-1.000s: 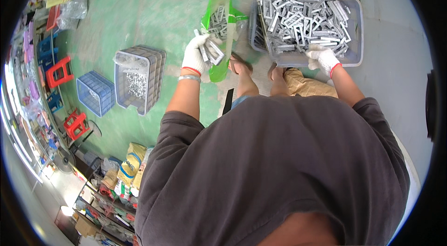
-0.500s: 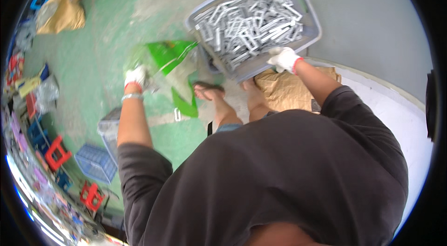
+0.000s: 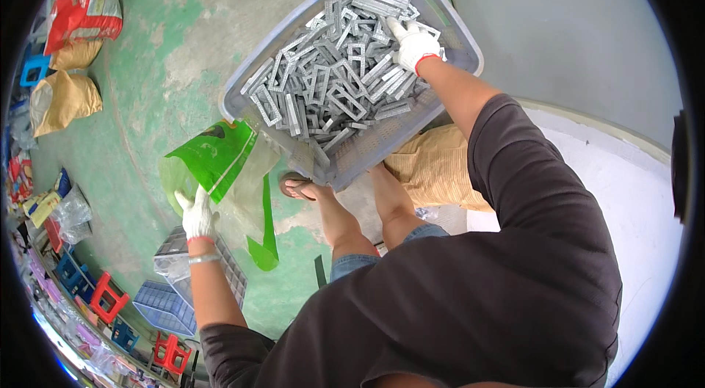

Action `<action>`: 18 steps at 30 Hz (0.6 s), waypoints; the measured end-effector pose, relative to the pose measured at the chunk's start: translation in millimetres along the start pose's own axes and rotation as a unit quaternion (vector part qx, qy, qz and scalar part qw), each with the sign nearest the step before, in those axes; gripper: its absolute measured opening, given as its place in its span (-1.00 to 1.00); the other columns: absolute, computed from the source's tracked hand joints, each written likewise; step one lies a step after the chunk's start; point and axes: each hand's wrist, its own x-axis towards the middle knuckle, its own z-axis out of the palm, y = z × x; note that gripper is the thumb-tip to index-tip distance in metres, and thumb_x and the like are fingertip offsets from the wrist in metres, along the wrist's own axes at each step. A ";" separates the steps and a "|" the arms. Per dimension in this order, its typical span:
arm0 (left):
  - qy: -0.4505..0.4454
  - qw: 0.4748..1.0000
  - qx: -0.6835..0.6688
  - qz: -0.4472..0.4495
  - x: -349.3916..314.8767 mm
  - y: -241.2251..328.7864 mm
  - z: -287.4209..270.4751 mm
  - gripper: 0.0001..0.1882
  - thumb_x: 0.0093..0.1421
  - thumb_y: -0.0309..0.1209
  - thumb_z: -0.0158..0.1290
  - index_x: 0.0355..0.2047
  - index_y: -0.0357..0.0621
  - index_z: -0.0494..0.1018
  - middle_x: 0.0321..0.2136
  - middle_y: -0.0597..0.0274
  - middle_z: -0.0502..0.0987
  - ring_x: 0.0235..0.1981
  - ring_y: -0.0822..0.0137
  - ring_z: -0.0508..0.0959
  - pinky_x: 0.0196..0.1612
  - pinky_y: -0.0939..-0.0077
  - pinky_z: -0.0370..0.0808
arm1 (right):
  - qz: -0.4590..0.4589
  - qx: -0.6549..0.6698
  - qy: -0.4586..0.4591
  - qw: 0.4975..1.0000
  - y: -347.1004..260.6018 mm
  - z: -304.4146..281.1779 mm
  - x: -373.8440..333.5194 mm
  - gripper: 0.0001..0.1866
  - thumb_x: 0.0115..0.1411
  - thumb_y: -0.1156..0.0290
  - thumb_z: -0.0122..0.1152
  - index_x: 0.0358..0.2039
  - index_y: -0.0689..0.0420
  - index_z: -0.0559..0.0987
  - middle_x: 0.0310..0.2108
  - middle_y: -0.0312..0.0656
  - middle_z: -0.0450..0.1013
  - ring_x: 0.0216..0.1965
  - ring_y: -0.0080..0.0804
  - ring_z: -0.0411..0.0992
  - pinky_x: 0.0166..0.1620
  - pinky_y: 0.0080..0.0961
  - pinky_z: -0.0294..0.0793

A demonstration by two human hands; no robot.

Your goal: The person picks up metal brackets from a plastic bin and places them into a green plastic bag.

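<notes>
A large grey plastic crate [image 3: 236, 80] stands in front of me, filled with many small grey rectangular frames [image 3: 341, 83]. My right hand [image 3: 416, 49], in a white glove with a red cuff, rests on the heap near the crate's right side. Its fingers reach out over the frames, and no piece is visibly gripped. At the left, a green and clear plastic bag [image 3: 213, 153] hangs beside the crate's near left corner. My gloved left hand [image 3: 197, 219] is at the bag's edge, thumb and forefinger apart, the other fingers curled in against the film.
A brown sack [image 3: 437, 168] lies between my legs and the wall. Blue and grey crates [image 3: 165, 307] and red stools [image 3: 109, 298] stand at the lower left. Red-and-white and brown bags [image 3: 70, 102] sit at the far left. A grey wall [image 3: 565, 28] bounds the right.
My right hand has gone from the crate's near rim onto the frames. My left hand and the bag now appear lower in view, and the view has shifted, with the crate larger.
</notes>
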 end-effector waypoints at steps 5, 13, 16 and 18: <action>0.166 0.906 -0.381 -0.077 -52.3 80.7 -3.1 -0.17 0.24 -0.17 0.18 0.34 -0.39 0.08 0.34 -0.14 0.14 0.32 0.13 0.24 0.29 0.29 0.26 | -0.110 -0.075 -0.144 0.981 33.9 0.1 47.8 0.09 -0.06 0.39 0.40 0.41 -0.45 -0.01 0.08 0.15 0.40 0.10 0.10 0.41 0.09 -0.19 0.46; 0.285 0.919 -0.224 0.156 -113.2 204.0 39.5 -0.35 0.27 -0.33 0.17 0.28 -0.34 0.22 0.24 -0.14 0.28 0.26 0.08 0.32 0.30 0.26 0.26 | -0.146 -0.117 -0.149 0.971 23.4 -23.2 47.9 -0.02 0.04 0.56 0.17 0.38 -0.57 0.05 0.00 -0.01 0.48 -0.03 -0.02 0.53 -0.07 -0.21 0.55; 0.206 0.947 -0.194 0.155 -121.2 244.0 45.2 -0.44 0.26 -0.39 0.19 0.21 -0.32 0.32 0.14 -0.09 0.42 0.15 0.12 0.45 0.25 0.28 0.34 | -0.135 -0.089 -0.211 0.964 22.4 -32.0 55.5 -0.10 0.04 0.56 0.13 0.34 -0.53 0.18 -0.04 -0.01 0.52 -0.07 -0.03 0.54 -0.08 -0.22 0.55; 0.138 0.927 -0.323 0.131 -119.0 253.4 54.8 -0.48 0.25 -0.41 0.19 0.17 -0.33 0.35 0.13 -0.06 0.43 0.15 0.18 0.45 0.22 0.30 0.37 | -0.149 -0.058 -0.189 0.969 20.8 -48.2 47.2 -0.19 0.03 0.55 0.12 0.28 -0.48 0.30 -0.09 -0.01 0.54 -0.11 -0.02 0.55 -0.07 -0.23 0.53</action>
